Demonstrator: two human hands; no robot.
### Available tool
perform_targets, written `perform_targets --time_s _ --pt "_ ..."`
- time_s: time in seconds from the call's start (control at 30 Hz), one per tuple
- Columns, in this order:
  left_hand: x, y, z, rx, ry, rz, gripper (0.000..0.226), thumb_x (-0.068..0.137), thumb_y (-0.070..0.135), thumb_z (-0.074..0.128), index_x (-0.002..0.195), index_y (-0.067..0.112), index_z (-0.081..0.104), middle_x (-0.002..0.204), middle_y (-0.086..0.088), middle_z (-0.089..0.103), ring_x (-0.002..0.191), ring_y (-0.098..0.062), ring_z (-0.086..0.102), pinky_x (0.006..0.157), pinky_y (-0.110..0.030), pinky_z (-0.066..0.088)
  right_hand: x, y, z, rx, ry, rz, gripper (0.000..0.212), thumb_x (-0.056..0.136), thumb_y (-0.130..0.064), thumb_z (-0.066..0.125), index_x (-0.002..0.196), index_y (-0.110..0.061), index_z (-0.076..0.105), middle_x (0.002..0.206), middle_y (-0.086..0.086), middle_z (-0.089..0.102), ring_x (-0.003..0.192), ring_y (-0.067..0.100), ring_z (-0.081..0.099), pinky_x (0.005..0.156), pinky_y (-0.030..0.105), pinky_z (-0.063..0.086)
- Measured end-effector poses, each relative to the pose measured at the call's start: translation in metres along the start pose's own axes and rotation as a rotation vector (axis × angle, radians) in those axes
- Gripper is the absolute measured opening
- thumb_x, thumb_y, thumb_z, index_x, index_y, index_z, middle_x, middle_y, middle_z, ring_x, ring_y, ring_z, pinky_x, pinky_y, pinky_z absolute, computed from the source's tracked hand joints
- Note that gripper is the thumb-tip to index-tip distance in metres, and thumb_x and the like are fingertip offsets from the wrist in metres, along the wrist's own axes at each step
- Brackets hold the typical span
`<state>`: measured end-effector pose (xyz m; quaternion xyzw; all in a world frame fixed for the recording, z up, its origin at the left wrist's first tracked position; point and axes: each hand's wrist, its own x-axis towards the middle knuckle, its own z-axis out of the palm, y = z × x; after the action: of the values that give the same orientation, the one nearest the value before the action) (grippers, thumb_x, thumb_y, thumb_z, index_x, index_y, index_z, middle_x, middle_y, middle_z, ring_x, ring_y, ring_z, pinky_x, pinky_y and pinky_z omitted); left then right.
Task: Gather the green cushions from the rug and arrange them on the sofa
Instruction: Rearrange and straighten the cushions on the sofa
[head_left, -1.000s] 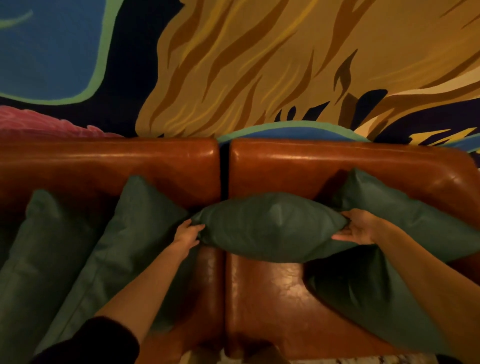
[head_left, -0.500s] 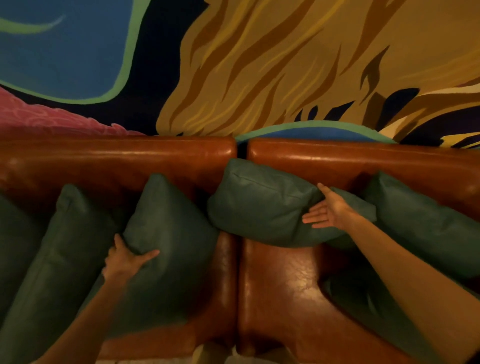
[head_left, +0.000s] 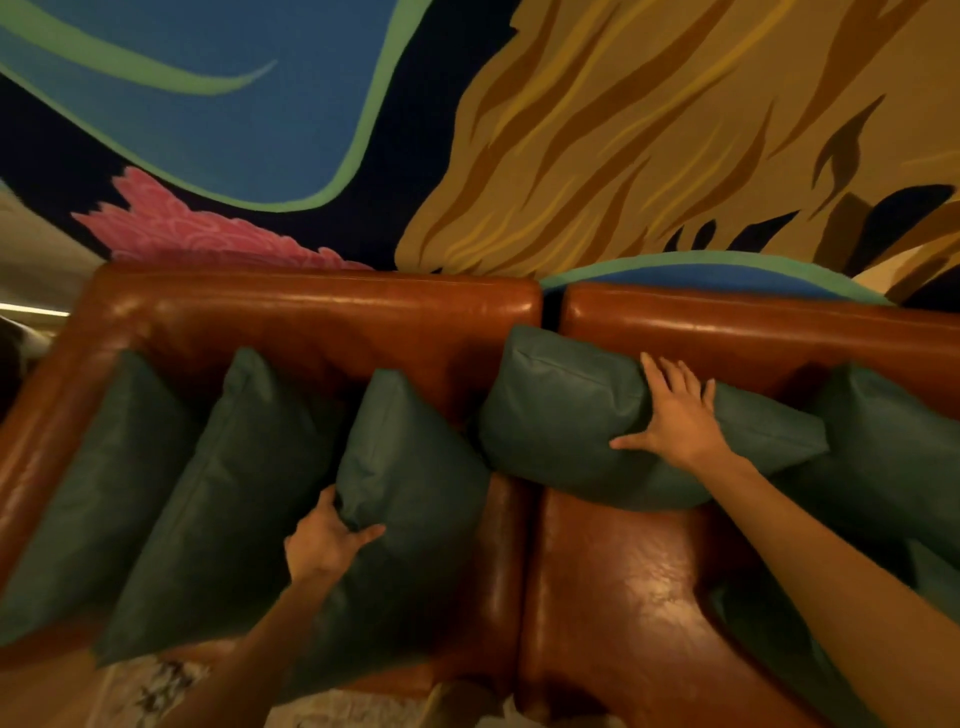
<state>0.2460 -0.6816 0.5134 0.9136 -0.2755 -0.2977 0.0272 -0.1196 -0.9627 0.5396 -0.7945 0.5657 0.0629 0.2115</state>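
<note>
Several green cushions stand along the back of a brown leather sofa (head_left: 613, 587). My left hand (head_left: 324, 540) grips the lower left edge of the third cushion from the left (head_left: 415, 509), thumb across its face. My right hand (head_left: 675, 415) lies flat with spread fingers on the middle cushion (head_left: 561, 410), which leans against the backrest over the gap between the two seats. Two more cushions (head_left: 223, 483) lean at the left end. Another cushion (head_left: 893, 441) stands at the right, and one lies on the right seat, partly hidden by my right arm.
A wall with a large painted mural (head_left: 623, 130) rises behind the sofa. A pale patterned rug (head_left: 156, 691) shows at the bottom edge in front of the sofa. The sofa's left arm (head_left: 47, 415) curves round at the left.
The view has swung left, showing the sofa's left end. My left hand has closed on the third cushion's edge. My right hand has slid up onto the middle cushion and presses it back.
</note>
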Motion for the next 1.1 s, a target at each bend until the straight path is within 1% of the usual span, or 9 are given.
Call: perform_targets --time_s 0.07,0.23,0.37,0.47,0.6,0.73,0.93,1.03,1.1 --pt "-0.005 0.0 0.0 0.04 -0.004 0.037 0.087 0.062 0.057 0.077 0.133 0.023 0.039 0.122 -0.007 0.063 0.113 -0.033 0.058 0.094 -0.045 0.046 0.01 -0.011 0.004 -0.055 -0.011 0.049 0.129 0.057 -0.063 0.081 0.155 -0.02 0.009 0.146 0.015 0.035 0.137 0.039 0.028 0.116 0.06 0.008" --pt "-0.022 -0.034 -0.001 0.048 -0.019 0.033 0.082 0.064 0.05 0.08 0.13 0.02 0.042 0.113 -0.009 0.067 0.104 -0.034 0.063 0.084 -0.042 0.051 0.021 -0.027 0.001 -0.118 -0.04 -0.047 0.076 0.071 -0.052 0.077 0.136 -0.02 0.052 0.123 0.01 0.058 0.121 0.035 0.046 0.117 0.055 0.016" --pt "-0.031 -0.076 -0.001 0.061 -0.098 0.056 0.087 0.063 0.053 0.079 0.135 0.025 0.039 0.118 -0.004 0.066 0.107 -0.028 0.063 0.087 -0.039 0.051 0.024 -0.054 -0.002 -0.102 0.056 -0.187 0.065 0.069 -0.046 0.08 0.125 -0.019 0.06 0.114 0.009 0.065 0.113 0.033 0.054 0.111 0.045 0.03" --pt "-0.036 -0.101 0.001 0.101 -0.18 0.046 0.088 0.065 0.053 0.077 0.138 0.034 0.033 0.127 0.002 0.061 0.115 -0.023 0.059 0.097 -0.041 0.046 0.039 -0.084 0.001 -0.117 0.051 -0.272 0.072 0.068 -0.049 0.08 0.13 -0.022 0.057 0.115 0.009 0.064 0.115 0.032 0.053 0.111 0.045 0.028" --pt "-0.031 -0.109 0.003 0.146 -0.169 0.103 0.091 0.062 0.056 0.076 0.14 0.037 0.034 0.134 0.006 0.054 0.123 -0.021 0.052 0.101 -0.044 0.042 0.054 -0.098 0.03 -0.14 -0.05 -0.181 0.085 0.074 -0.052 0.074 0.147 -0.025 0.039 0.132 0.012 0.053 0.129 0.036 0.038 0.117 0.057 0.007" --pt "-0.015 -0.102 0.008 0.129 -0.256 0.15 0.105 0.055 0.055 0.077 0.145 0.031 0.029 0.15 0.003 0.032 0.131 -0.025 0.041 0.108 -0.048 0.037 0.054 -0.101 0.053 -0.192 -0.166 -0.131 0.096 0.076 -0.06 0.068 0.152 -0.023 0.023 0.146 0.014 0.036 0.138 0.038 0.027 0.118 0.061 0.006" --pt "-0.018 -0.103 0.011 0.036 -0.279 0.151 0.105 0.058 0.045 0.081 0.144 0.031 0.024 0.142 0.001 0.046 0.128 -0.022 0.047 0.109 -0.035 0.036 0.062 -0.108 0.044 -0.025 -0.064 -0.433 0.11 0.07 -0.061 0.073 0.155 -0.024 0.013 0.162 0.006 0.008 0.148 0.031 0.013 0.121 0.053 0.009" --pt "-0.021 -0.102 0.015 0.014 -0.27 0.147 0.118 0.054 0.049 0.081 0.148 0.034 0.012 0.146 0.002 0.042 0.13 -0.022 0.045 0.111 -0.035 0.036 0.074 -0.138 0.058 0.021 -0.123 -0.506 0.116 0.068 -0.068 0.071 0.155 -0.026 0.007 0.163 0.004 0.009 0.148 0.027 0.013 0.121 0.051 0.012" --pt "-0.023 -0.101 0.024 -0.038 -0.28 0.139 0.13 0.048 0.056 0.078 0.15 0.037 0.001 0.149 0.004 0.038 0.132 -0.02 0.044 0.113 -0.035 0.035 0.08 -0.159 0.076 -0.066 -0.125 -0.529 0.107 0.072 -0.065 0.069 0.155 -0.027 0.013 0.158 0.005 0.023 0.144 0.028 0.024 0.119 0.051 0.015"
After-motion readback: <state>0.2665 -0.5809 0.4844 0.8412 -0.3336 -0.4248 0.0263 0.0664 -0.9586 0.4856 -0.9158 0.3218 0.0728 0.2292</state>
